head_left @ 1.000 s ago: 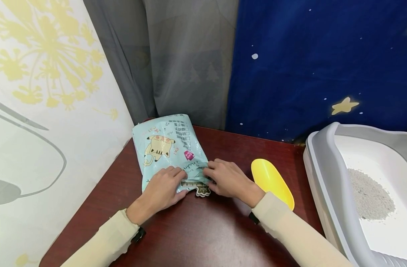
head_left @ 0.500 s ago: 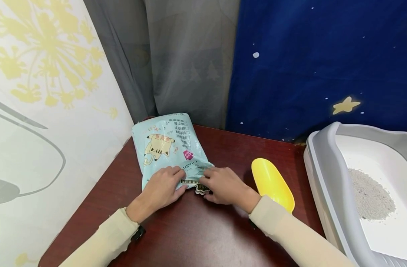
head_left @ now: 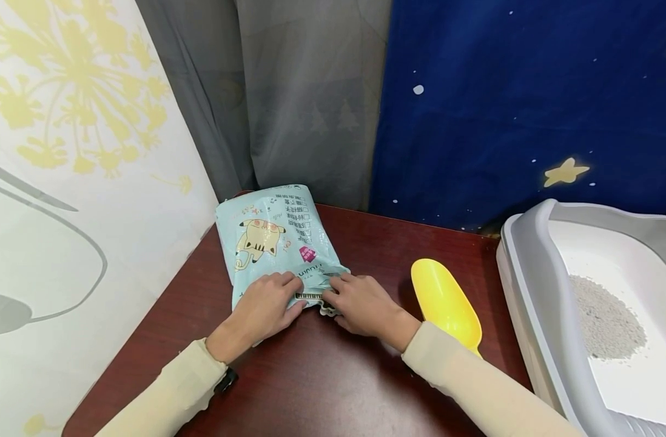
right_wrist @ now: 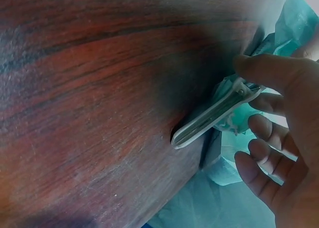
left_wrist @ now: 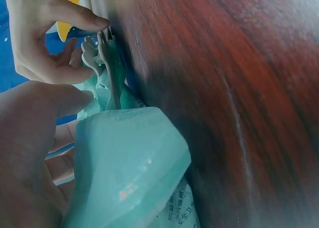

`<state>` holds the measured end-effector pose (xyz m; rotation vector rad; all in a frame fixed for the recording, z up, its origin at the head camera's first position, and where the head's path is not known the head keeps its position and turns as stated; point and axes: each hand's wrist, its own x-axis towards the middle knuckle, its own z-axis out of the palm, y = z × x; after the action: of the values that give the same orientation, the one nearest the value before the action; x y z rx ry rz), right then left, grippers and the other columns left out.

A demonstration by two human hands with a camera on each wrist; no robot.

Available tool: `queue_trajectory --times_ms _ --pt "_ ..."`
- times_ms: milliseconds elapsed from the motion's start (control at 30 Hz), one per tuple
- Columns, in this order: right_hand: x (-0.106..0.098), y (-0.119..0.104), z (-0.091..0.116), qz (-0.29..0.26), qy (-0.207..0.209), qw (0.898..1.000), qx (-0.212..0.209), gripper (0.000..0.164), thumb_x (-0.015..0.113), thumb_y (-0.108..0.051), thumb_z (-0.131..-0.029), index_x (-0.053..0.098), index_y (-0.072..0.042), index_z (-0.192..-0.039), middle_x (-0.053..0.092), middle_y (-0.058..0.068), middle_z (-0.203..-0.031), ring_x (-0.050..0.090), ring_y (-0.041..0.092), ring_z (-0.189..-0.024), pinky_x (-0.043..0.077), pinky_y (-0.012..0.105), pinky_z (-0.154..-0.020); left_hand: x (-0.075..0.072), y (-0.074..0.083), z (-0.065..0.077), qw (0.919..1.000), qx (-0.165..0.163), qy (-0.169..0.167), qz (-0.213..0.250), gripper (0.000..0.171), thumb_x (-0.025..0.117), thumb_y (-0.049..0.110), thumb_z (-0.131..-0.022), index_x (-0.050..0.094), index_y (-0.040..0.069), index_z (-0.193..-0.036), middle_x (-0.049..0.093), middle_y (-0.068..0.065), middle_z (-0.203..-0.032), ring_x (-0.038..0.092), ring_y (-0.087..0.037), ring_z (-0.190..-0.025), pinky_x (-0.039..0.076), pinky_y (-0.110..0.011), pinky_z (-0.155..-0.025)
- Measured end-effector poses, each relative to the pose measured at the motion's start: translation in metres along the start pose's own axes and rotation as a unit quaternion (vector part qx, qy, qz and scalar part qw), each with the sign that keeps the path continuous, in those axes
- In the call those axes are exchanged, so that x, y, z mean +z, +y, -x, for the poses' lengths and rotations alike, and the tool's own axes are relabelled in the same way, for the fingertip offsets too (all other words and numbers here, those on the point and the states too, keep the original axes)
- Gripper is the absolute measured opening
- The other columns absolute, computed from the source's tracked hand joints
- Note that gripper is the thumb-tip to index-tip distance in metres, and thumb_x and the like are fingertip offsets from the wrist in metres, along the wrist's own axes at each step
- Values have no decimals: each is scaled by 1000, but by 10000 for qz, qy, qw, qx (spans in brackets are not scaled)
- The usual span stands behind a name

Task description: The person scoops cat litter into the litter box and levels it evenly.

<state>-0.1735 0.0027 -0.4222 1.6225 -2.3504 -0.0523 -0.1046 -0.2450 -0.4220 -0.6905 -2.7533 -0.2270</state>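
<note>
A light blue plastic bag (head_left: 284, 209) printed with a cartoon cat lies on the brown table (head_left: 322, 382), its gathered mouth toward me. A sealing clip (head_left: 309, 297) with a ruler-like striped bar lies across that mouth. My left hand (head_left: 264, 306) grips the bag's near left corner, thumb in front and fingers over the top. At the clip's scalloped end, my right hand (head_left: 366, 306) pinches it between thumb and index finger. The right wrist view shows the clip's pale bar (right_wrist: 207, 122) sticking out beside the crumpled bag. Part of the clip is hidden by my right fingers.
A yellow scoop (head_left: 447, 297) lies to the right of my right hand. Farther right stands a grey and white litter box (head_left: 535, 303) holding a patch of grey litter (head_left: 606, 318). Grey and blue curtains (head_left: 311, 91) hang behind the table, with a patterned white panel (head_left: 120, 255) at left.
My right hand has come slightly left and down, from the bag's film onto the clip's scalloped end, and now covers more of it. The left hand has stayed nearly in place.
</note>
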Motion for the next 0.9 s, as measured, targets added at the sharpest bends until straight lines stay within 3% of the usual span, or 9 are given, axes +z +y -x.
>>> queue_trajectory --times_ms 267,400,567,733,900 --pt "2 0 -2 220 -6 9998 1 39 91 -41 -87 76 -19 -116 71 2 -110 71 21 -101 62 33 -73 -1 0 0 10000 20 75 1 20 83 23 -98 73 6 -103 70 -7 -95 71 -26 -76 60 -45 -72" --pt "4 1 -2 270 72 9996 -4 33 88 -35 -90 77 -19 -116 71 2 -109 70 21 -100 62 33 -73 -1 0 0 9999 38 114 -17 19 82 23 -98 73 6 -102 70 -6 -93 70 -25 -75 60 -45 -70" --pt "7 5 -3 210 301 9993 16 21 84 -26 -93 77 -19 -111 71 2 -103 70 19 -90 61 33 -67 0 -1 0 9999 13 121 24 20 83 24 -98 73 6 -101 69 -6 -93 67 -26 -79 59 -44 -71" --pt "9 7 -2 157 473 9988 5 14 82 -23 -95 76 -18 -107 70 1 -93 70 17 -80 59 32 -61 -1 -2 1 9999 -40 129 53 23 84 25 -96 73 6 -102 71 -8 -103 68 -29 -91 60 -45 -82" --pt "10 9 -3 159 535 9984 -6 14 82 -24 -95 76 -17 -106 71 1 -92 71 17 -78 59 32 -61 -1 -3 3 9999 -90 50 -4 33 90 30 -90 71 7 -104 69 -8 -109 67 -28 -91 60 -44 -81"
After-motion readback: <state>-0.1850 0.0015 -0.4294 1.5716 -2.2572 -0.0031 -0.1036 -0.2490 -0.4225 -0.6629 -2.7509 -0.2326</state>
